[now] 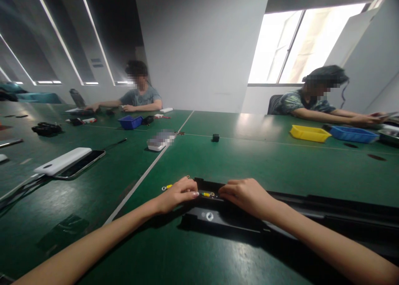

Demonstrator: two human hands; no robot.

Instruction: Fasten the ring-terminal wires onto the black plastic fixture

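A long black metal channel (227,224) lies on the green table, running off to the right. At its left end, my left hand (182,192) is closed around short yellow-sleeved wires with ring terminals (206,194). One terminal sticks out by the thumb over the channel, and others show behind the hand. My right hand (247,193) reaches into the channel just right of that terminal, its fingers pinched together and pointing left. Whatever those fingertips grip is hidden. On the channel's near wall is a round, light-coloured spot (209,216), possibly a hole.
A small black block (215,137) stands beyond my hands. Left are a white power bank (64,161), a phone (82,165) and cables. Farther off are a blue bin (130,122), a yellow bin (309,134) and another blue bin (353,135). Two people sit across the table.
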